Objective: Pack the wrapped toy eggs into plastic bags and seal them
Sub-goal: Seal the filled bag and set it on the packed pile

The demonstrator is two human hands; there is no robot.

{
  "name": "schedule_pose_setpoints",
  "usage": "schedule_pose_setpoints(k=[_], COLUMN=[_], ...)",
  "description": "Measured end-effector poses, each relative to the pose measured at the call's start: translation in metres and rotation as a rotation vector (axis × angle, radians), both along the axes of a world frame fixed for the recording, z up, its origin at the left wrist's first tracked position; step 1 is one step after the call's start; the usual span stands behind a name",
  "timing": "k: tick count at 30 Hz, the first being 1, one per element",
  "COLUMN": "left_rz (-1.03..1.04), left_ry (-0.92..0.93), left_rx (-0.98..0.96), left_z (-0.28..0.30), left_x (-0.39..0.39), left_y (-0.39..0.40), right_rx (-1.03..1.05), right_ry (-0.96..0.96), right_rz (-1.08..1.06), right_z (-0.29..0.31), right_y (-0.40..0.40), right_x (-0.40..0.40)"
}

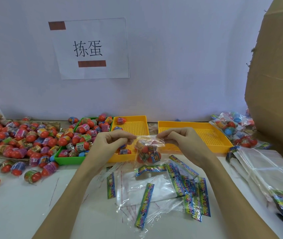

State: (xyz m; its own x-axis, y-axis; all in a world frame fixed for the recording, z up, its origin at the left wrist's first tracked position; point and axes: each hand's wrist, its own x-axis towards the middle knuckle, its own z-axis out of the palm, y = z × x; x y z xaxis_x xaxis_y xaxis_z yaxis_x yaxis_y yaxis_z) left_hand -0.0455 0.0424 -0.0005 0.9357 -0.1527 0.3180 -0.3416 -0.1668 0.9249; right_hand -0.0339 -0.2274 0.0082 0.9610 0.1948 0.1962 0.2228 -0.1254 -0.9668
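Observation:
A clear plastic bag (146, 152) with several wrapped toy eggs inside hangs in the air above the table's middle. My left hand (110, 144) pinches the bag's top edge at its left end. My right hand (180, 140) pinches the same edge at its right end, so the top strip is stretched between them. Empty clear bags with colourful header strips (154, 190) lie scattered on the table below. Loose wrapped eggs (22, 137) are heaped at the left, and more fill a green tray (65, 159).
A small yellow perforated tray (134, 125) holding a few eggs stands behind the hands, and a larger yellow tray (211, 135) is to the right. Filled bags (232, 128) pile at the far right beside a cardboard box (275, 83). A stack of unused bags (266, 171) lies right.

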Motion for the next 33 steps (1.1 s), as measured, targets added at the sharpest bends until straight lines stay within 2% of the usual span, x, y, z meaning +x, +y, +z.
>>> schedule_pose_setpoints(k=[3,8,17,21,25,29,33], left_rz=[-0.015,0.093,0.066,0.088,0.107,0.089,0.088], left_ry=[0.006,-0.01,-0.029,-0.02,0.028,0.107,0.098], left_rx=[-0.033,-0.034,-0.066,-0.089,-0.124,-0.211,-0.242], left_z=[0.0,-0.005,-0.009,-0.009,-0.01,-0.013,-0.014], left_x=[0.0,0.002,0.001,0.002,0.002,0.002,0.003], left_y=[0.0,-0.008,-0.017,-0.017,-0.018,-0.022,-0.022], right_rx=[0.0,-0.041,-0.009,0.058,-0.05,0.069,0.112], right_ry=[-0.03,-0.01,-0.024,0.089,0.122,0.086,0.078], right_rz=[-0.004,0.024,-0.012,0.039,0.131,0.08,0.085], right_z=[0.0,-0.003,-0.004,-0.007,-0.011,-0.013,-0.013], right_y=[0.002,0.006,0.005,0.006,0.007,0.009,0.01], right_x=[0.0,-0.001,0.003,0.004,0.003,0.005,0.007])
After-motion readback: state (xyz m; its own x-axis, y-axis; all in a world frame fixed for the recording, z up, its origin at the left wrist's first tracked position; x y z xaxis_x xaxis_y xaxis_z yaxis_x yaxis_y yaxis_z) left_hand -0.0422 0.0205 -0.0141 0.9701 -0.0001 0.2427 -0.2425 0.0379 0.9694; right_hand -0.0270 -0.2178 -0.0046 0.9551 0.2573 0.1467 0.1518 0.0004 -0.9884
